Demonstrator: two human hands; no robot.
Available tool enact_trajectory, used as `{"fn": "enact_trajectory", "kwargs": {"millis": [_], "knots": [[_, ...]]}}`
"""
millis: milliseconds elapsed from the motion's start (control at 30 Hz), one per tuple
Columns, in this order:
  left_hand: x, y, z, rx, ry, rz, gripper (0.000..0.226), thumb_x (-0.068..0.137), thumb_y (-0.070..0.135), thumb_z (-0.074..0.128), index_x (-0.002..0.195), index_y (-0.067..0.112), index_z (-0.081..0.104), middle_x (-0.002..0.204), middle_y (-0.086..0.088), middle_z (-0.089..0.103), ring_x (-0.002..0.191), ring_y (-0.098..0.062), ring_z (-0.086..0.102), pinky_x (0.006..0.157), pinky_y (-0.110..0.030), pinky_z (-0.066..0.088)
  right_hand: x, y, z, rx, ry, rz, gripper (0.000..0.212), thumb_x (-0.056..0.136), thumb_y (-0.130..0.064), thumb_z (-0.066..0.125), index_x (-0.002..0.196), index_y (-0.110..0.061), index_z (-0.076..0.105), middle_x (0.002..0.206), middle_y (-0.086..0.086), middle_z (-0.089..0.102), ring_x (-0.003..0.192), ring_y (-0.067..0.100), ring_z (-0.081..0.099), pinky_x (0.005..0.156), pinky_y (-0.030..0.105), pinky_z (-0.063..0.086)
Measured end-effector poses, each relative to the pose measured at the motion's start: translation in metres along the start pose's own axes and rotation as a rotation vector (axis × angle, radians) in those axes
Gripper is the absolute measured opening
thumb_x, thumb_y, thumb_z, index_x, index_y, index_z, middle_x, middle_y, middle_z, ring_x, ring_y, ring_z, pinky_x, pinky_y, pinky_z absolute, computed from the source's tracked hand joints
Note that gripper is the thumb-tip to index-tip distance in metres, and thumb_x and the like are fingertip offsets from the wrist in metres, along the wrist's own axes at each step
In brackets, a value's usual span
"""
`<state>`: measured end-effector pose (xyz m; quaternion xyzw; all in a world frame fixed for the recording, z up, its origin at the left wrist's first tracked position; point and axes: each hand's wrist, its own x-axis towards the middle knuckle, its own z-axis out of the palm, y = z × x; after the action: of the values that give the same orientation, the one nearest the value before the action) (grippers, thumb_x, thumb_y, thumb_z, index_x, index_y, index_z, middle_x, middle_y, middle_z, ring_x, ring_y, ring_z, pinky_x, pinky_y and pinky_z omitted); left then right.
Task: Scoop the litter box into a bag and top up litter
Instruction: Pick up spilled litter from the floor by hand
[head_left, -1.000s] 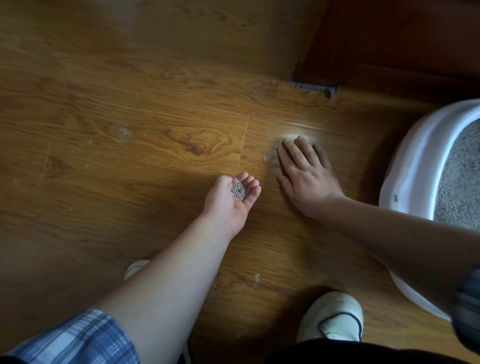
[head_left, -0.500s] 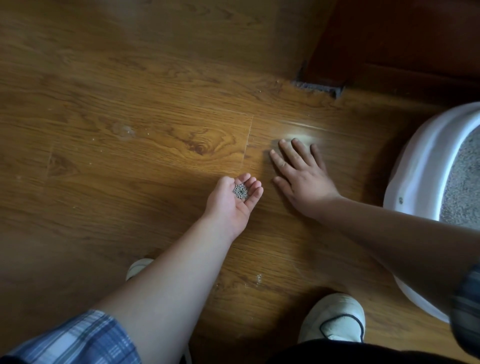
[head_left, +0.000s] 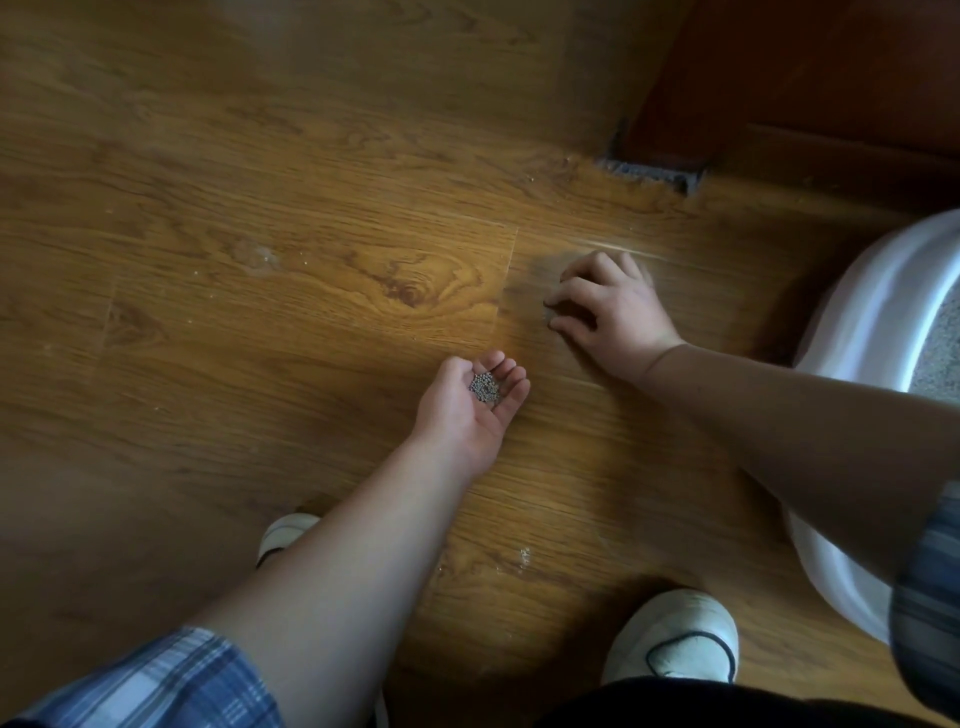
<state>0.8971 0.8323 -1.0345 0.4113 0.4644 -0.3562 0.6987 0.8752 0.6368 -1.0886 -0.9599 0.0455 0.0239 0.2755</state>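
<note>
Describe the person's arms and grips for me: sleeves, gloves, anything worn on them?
The left grip and right grip are bare hands, with no gloves, rings or watch visible. Both forearms are uncovered. The left sleeve is short, in blue-and-white plaid. The right sleeve shows the same plaid at the frame's right edge, darker in shadow.

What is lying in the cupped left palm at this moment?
A small heap of grey litter granules sits in the left hand, palm up. The palm beneath the heap is covered, so its depth cannot be judged.
</note>
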Motion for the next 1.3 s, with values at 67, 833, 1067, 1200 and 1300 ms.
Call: {"fn": "enact_trajectory", "kwargs": {"millis": [67, 833, 1067, 1200, 1300], "knots": [[0.000, 0.000, -0.002, -0.001, -0.002, 0.002, 0.030, 0.096, 0.014, 0.038, 0.085, 0.003, 0.063, 0.078, -0.010, 0.065, 0.074, -0.022, 0.066, 0.075, -0.031, 0.060, 0.003, 0.000, 0.001, -0.012, 0.006, -0.008, 0.022, 0.083, -0.035, 0.076, 0.102, -0.025, 0.074, 0.111, 0.000, 0.061, 0.104, 0.031, 0.050, 0.096, 0.048, 0.039], [-0.001, -0.006, 0.011, 0.016, 0.004, -0.021, 0.031, 0.096, 0.013, 0.035, 0.088, 0.001, 0.062, 0.078, -0.013, 0.064, 0.069, -0.023, 0.066, 0.063, -0.031, 0.061, -0.005, -0.035, 0.002, -0.089, -0.039, -0.012, 0.016, 0.094, -0.030, 0.054, 0.091, -0.018, 0.064, 0.096, 0.007, 0.062, 0.096, 0.035, 0.053, 0.084, 0.046, 0.040], [-0.004, -0.023, 0.018, -0.026, -0.062, -0.097, 0.032, 0.099, 0.017, 0.040, 0.080, 0.005, 0.062, 0.082, -0.013, 0.065, 0.070, -0.024, 0.067, 0.064, -0.031, 0.056, -0.064, -0.062, 0.002, 0.161, 0.082, -0.149, 0.008, 0.086, -0.028, 0.070, 0.083, -0.024, 0.077, 0.087, -0.021, 0.056, 0.079, 0.023, 0.051, 0.069, 0.045, 0.046], [-0.006, -0.026, 0.018, -0.017, -0.068, -0.090, 0.030, 0.099, 0.016, 0.038, 0.088, 0.003, 0.063, 0.085, -0.015, 0.069, 0.075, -0.025, 0.068, 0.057, -0.028, 0.056, -0.071, -0.050, 0.001, 0.129, 0.053, -0.208, 0.022, 0.094, -0.026, 0.058, 0.105, -0.025, 0.077, 0.096, -0.011, 0.058, 0.082, 0.024, 0.050, 0.071, 0.045, 0.046], [-0.004, -0.022, 0.017, -0.029, -0.069, -0.077, 0.032, 0.100, 0.017, 0.037, 0.097, 0.001, 0.065, 0.092, -0.018, 0.070, 0.083, -0.027, 0.069, 0.066, -0.034, 0.059, -0.069, -0.042, -0.005, 0.077, 0.017, -0.163, 0.038, 0.094, -0.018, 0.055, 0.130, -0.025, 0.066, 0.106, 0.001, 0.061, 0.091, 0.029, 0.052, 0.080, 0.047, 0.046]]}}
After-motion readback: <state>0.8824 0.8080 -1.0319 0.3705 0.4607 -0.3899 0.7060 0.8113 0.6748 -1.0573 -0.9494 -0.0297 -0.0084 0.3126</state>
